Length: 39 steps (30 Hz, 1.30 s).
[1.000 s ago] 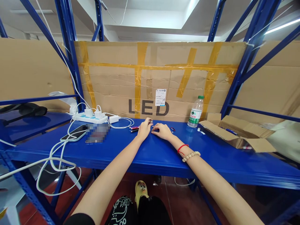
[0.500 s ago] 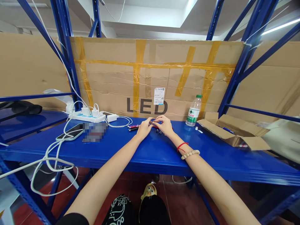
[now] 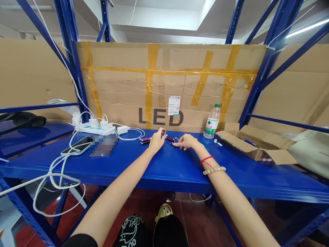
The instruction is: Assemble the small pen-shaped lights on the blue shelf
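My left hand (image 3: 157, 141) is raised slightly over the blue tabletop, thumb and fingertips pinched together; what lies between them is too small to make out. Close to its right side is a slim red pen-like tube (image 3: 170, 139), partly hidden by the hand. My right hand (image 3: 187, 141) reaches down to the tabletop, its fingers closed at several small dark metallic parts (image 3: 172, 143). Whether it grips one of them is hidden. A thin pale cord loop (image 3: 176, 139) shows just behind its fingertips. Left of my left hand lie several pen-like tubes (image 3: 145, 140), purple, red and black.
At the left are a phone (image 3: 81, 145), a white power strip (image 3: 96, 128) with chargers and tangled white cables (image 3: 60, 171). A water bottle (image 3: 212, 121) and an open cardboard box (image 3: 253, 142) stand right. A cardboard sheet (image 3: 115, 89) rises behind the blue table (image 3: 164, 171).
My hands were together and have separated. The right hand has moved right and down to the small parts; the left hand has shifted slightly left, still pinched.
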### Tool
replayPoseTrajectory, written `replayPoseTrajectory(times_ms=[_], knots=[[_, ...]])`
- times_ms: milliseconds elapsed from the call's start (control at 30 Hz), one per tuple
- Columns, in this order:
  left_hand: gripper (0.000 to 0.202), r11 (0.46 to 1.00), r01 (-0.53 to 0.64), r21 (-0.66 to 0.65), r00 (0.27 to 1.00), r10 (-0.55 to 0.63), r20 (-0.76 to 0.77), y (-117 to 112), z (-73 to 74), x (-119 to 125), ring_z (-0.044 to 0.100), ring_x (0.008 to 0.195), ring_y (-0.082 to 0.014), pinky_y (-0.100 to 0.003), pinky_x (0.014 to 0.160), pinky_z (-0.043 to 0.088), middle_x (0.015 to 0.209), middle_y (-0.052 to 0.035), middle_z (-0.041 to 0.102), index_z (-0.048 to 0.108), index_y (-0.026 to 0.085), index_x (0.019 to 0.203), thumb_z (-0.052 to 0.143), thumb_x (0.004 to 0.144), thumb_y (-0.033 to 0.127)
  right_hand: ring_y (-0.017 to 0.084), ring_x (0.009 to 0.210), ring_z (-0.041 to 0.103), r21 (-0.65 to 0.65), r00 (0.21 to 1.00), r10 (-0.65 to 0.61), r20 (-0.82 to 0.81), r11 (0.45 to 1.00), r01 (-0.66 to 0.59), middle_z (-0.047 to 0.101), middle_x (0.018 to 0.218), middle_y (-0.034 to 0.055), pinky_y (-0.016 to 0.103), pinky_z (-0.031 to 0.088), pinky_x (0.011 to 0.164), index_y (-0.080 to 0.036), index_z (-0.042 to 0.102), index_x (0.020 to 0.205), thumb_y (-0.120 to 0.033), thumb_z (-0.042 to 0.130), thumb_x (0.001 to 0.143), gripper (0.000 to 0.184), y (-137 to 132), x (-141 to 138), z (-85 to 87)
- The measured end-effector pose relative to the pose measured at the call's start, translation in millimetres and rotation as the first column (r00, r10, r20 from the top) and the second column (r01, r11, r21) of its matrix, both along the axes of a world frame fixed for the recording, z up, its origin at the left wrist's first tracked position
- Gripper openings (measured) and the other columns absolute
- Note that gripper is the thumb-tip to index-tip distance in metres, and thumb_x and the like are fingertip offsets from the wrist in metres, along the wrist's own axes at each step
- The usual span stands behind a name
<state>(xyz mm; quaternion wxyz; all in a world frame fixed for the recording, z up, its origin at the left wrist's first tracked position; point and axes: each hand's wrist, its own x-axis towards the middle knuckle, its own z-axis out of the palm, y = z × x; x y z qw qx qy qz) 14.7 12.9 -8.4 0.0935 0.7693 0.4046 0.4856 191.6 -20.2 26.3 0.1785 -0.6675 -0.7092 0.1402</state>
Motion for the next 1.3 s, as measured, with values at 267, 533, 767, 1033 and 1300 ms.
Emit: replayPoseTrajectory(times_ms=[267,533,767,1033,1300], knots=[[0.012,1.0,0.012,0.006,1.0,-0.012,-0.022,3,-1.7,0,0.062,0.076,-0.0157,-0.027,0.071,0.047,0.085,-0.0023,0.064,0.051,0.022,0.091,0.051,0.079,0.018,0.009,0.053,0.058,-0.133,0.963,0.006,-0.271,0.99,-0.044,0.067,0.064,0.001,0.017,0.052,0.05,-0.015,0.069,0.066,-0.017,0.078,0.045,0.023,2,2,-1.4],[0.015,0.986,0.163,-0.014,0.982,-0.161,0.094,7,-3.8,1,0.063,0.085,-0.0155,-0.028,0.082,0.047,0.087,-0.0044,0.066,0.057,0.018,0.086,0.053,0.074,0.01,0.012,0.07,0.064,0.133,1.0,-0.004,0.017,0.991,0.001,0.07,0.075,0.0032,0.014,0.048,0.061,-0.015,0.071,0.08,-0.007,0.066,0.059,0.024,13,-4,-10.4],[0.013,0.984,0.174,-0.043,0.981,-0.169,0.099,4,-2.0,1,0.061,0.078,-0.0138,-0.027,0.074,0.049,0.076,0.0001,0.063,0.054,0.018,0.08,0.058,0.07,0.012,0.015,0.074,0.063,0.144,0.999,0.002,0.039,0.99,-0.008,0.069,0.076,0.0011,0.02,0.047,0.06,-0.021,0.071,0.084,-0.019,0.067,0.062,0.023,19,-2,-17.2],[0.014,0.995,0.092,-0.031,0.994,-0.09,0.065,1,-0.4,1,0.061,0.083,-0.015,-0.028,0.078,0.046,0.085,-0.0017,0.065,0.054,0.021,0.091,0.049,0.079,0.017,0.016,0.083,0.062,0.223,0.996,-0.003,0.088,0.975,-0.016,0.069,0.087,-0.0005,0.023,0.044,0.065,-0.027,0.07,0.083,-0.034,0.063,0.071,0.016,10,-3,-10.8],[0.019,0.999,0.051,-0.013,0.996,-0.051,-0.069,-2,1.0,3,0.059,0.089,-0.0167,-0.027,0.078,0.044,0.095,-0.004,0.064,0.055,0.021,0.099,0.043,0.084,0.021,0.013,0.075,0.061,0.269,0.981,0.182,0.073,0.943,-0.195,0.069,0.084,-0.0019,0.022,0.043,0.061,-0.027,0.068,0.091,-0.044,0.062,0.069,0.028,12,-9,-13.1]])
